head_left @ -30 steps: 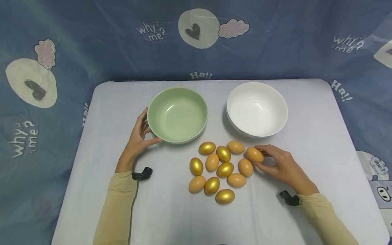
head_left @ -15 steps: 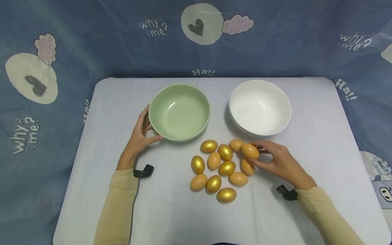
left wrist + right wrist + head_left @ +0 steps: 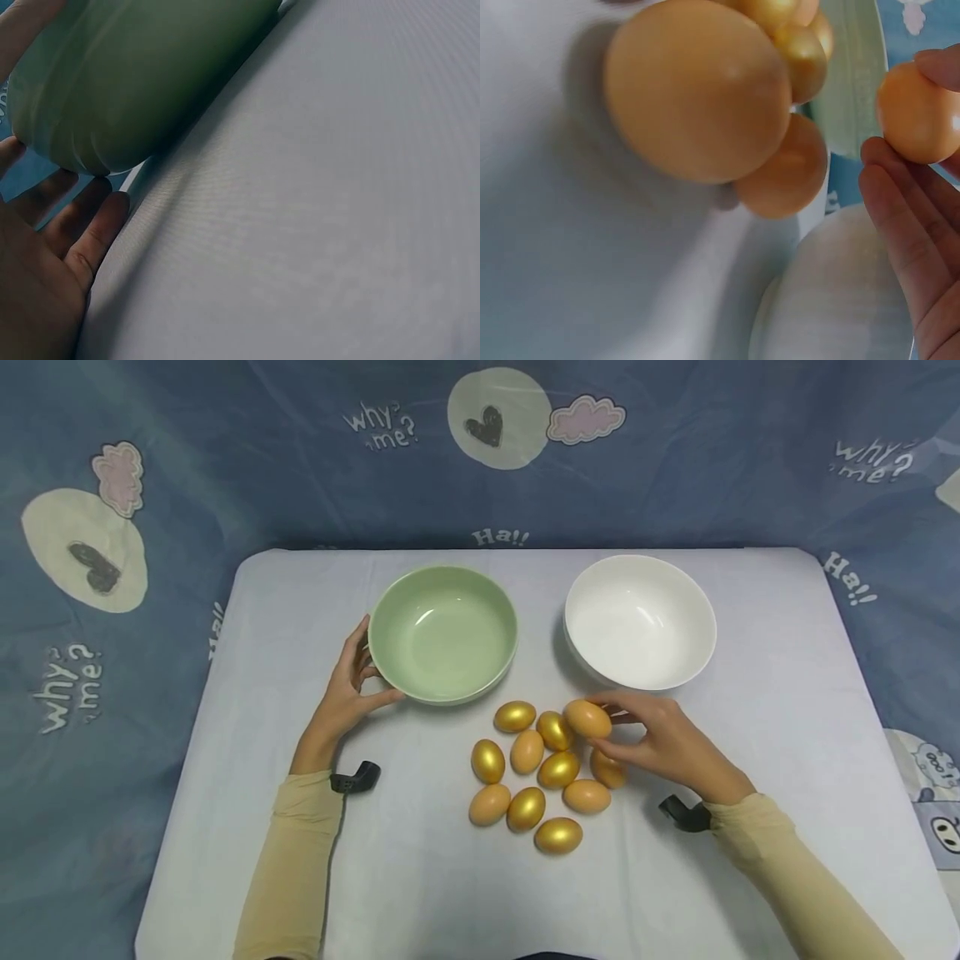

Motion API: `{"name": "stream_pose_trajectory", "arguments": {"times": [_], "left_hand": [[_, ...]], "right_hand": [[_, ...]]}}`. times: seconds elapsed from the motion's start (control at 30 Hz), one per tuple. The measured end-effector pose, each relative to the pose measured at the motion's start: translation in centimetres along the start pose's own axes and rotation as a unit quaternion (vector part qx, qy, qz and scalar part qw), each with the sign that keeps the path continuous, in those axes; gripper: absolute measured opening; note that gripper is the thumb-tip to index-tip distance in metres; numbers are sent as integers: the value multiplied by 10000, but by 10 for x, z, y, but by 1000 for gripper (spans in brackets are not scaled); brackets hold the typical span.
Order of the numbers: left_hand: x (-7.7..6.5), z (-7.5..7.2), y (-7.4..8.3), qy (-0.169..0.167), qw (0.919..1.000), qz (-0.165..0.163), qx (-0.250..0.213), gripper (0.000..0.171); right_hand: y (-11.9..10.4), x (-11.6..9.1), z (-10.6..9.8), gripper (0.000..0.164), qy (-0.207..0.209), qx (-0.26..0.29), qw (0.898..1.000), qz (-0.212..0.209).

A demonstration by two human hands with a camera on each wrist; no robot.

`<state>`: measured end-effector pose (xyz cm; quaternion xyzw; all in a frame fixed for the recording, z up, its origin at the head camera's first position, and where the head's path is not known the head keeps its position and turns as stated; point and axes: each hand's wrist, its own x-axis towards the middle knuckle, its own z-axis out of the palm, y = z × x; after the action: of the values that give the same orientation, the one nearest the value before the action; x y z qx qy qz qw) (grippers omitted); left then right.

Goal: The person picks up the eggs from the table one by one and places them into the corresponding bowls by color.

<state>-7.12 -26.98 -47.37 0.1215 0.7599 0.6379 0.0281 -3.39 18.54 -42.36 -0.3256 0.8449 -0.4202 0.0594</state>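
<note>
Between the thumb and fingers of my right hand point(image 3: 660, 739) is a brown egg point(image 3: 588, 719), raised above the others. The right wrist view shows this held egg point(image 3: 915, 112) against the fingertips. Beneath it, one more brown egg is hidden in the head view; another brown egg point(image 3: 607, 771) lies partly behind the thumb. My left hand point(image 3: 347, 697) holds the left side of the green bowl point(image 3: 442, 635), thumb at the front and fingers round the side. In the left wrist view, fingertips meet the bowl's outer wall point(image 3: 142, 82).
Several gold eggs point(image 3: 558, 836) and brown eggs point(image 3: 489, 804) lie loosely grouped in front of the bowls. A white bowl point(image 3: 640, 627) stands to the right of the green one. White cloth point(image 3: 420, 877) covers the table; a blue printed curtain point(image 3: 300, 468) hangs behind it.
My right hand has carried the brown egg leftward and slightly toward the back, over the neighbouring eggs. The left hand keeps its hold on the green bowl. The head view has shifted slightly.
</note>
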Motion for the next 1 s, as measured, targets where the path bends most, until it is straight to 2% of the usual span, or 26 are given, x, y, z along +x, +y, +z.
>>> {"name": "stream_pose_trajectory", "arguments": {"times": [0.4, 0.73, 1.0], "left_hand": [[0, 0, 2, 37, 10000, -74, 12, 120], [-1, 0, 1, 38, 10000, -71, 31, 121], [-1, -1, 1, 30, 10000, -42, 57, 121]], "right_hand": [[-5, 28, 6, 54, -137, 110, 9998, 27], [-13, 57, 6, 50, -262, 13, 9995, -149], [-20, 78, 8, 47, -432, 24, 9991, -9]]}}
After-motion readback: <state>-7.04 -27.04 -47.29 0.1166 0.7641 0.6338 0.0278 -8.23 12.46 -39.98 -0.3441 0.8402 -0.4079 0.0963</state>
